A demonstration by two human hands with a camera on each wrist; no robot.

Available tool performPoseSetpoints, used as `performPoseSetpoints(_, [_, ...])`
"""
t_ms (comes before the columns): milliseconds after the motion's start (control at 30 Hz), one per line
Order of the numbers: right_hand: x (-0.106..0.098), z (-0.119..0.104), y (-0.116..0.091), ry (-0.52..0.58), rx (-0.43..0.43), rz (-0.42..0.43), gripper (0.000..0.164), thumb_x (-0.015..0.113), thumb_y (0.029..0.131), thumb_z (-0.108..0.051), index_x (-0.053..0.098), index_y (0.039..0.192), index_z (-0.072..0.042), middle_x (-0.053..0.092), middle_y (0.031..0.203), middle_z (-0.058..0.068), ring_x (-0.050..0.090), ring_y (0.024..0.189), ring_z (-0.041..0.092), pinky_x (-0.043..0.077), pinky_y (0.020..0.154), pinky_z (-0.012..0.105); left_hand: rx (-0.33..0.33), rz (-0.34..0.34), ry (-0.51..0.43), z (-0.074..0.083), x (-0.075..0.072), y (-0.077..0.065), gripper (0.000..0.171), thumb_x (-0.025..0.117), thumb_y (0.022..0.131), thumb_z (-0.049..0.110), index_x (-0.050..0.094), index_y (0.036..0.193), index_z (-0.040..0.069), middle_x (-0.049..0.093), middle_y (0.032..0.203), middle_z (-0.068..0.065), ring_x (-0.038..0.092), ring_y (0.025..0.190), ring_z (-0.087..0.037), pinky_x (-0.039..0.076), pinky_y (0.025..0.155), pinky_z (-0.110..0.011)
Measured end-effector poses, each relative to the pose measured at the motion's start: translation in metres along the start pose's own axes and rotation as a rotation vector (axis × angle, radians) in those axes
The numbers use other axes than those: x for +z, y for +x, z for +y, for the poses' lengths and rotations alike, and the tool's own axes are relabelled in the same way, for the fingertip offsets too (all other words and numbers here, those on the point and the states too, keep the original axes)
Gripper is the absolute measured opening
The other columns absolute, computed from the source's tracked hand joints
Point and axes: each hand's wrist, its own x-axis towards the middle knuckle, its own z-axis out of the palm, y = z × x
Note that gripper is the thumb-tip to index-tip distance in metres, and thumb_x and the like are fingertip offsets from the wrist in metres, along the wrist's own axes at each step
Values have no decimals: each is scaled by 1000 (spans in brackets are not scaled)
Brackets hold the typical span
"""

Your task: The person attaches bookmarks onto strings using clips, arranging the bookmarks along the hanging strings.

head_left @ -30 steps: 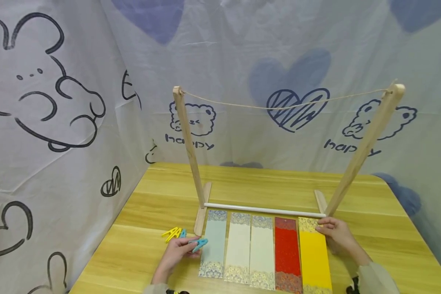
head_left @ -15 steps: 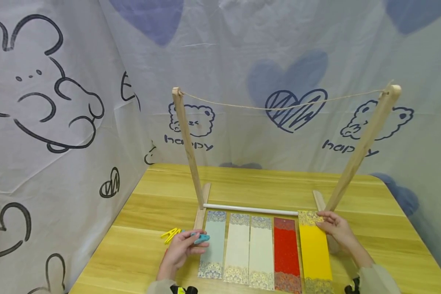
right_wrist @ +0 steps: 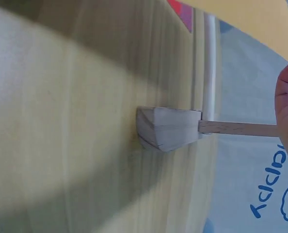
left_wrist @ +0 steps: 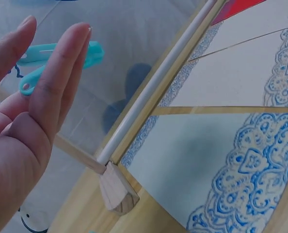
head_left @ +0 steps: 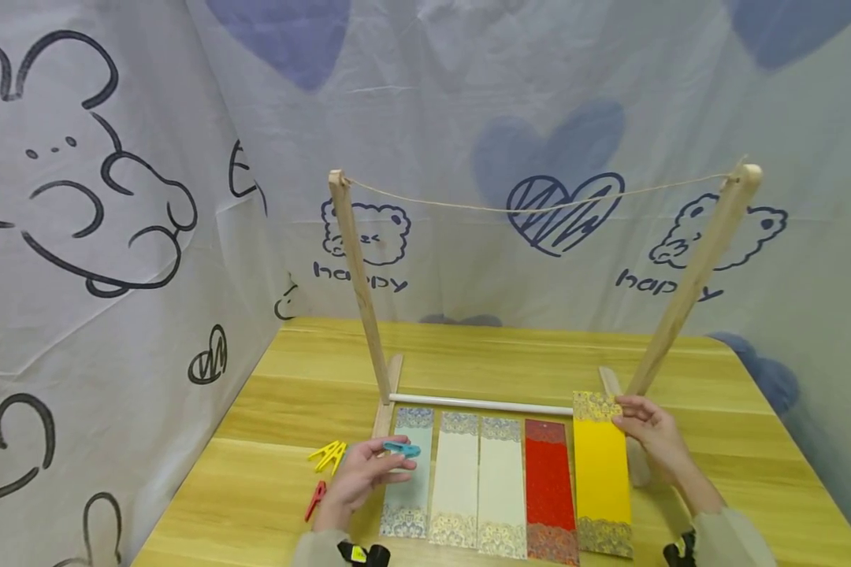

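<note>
My left hand (head_left: 360, 476) holds a light blue clothespin (head_left: 402, 449) at its fingertips, over the pale blue paper strip (head_left: 406, 492). In the left wrist view the clothespin (left_wrist: 35, 54) lies partly behind the fingers. My right hand (head_left: 654, 439) pinches a yellow paper strip (head_left: 601, 468) with lace-patterned ends by its top right edge. The strip's upper end is raised and overlaps the white rod (head_left: 482, 405). Seen from the right wrist, the yellow strip (right_wrist: 260, 19) slants overhead. A red strip (head_left: 549, 465) and two cream strips (head_left: 457, 476) lie alongside.
Behind the strips stands a wooden frame with a left post (head_left: 358, 276) and a right post (head_left: 702, 272). A thin string (head_left: 496, 209) sags between their tops. Yellow clothespins (head_left: 335, 454) and a red clothespin (head_left: 315, 500) lie left of my left hand on the table (head_left: 255, 441).
My right hand has lifted the yellow strip's upper end up and away from the table. My left hand has moved slightly right and turned with the blue clothespin, uncovering the red one.
</note>
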Motion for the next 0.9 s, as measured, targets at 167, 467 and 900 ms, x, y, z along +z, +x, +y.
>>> performPoseSetpoints(167, [-22,30,10,3,-31,77,31,58,81,9,55,112,3,64,93,4,62,80,13,51,67,24,-2,-19,19,5,4,6,46,52,87,-4,32,125,-20,62,94,-14,64,80,-18,50,75,-34])
performPoseSetpoints(467, [-27,29,14,102,-44,147,31,60,79,10,53,110,10,62,93,9,62,81,17,51,69,27,80,-11,7,17,16,22,38,46,89,-7,35,124,-17,62,94,-10,64,79,-19,51,73,-34])
performPoseSetpoints(900, [-44,36,31,-35,-60,288,32,67,78,-1,57,106,11,64,94,13,62,83,20,51,69,28,194,-31,18,34,38,41,34,48,88,-8,35,116,-22,61,99,-14,64,79,-18,51,73,-35])
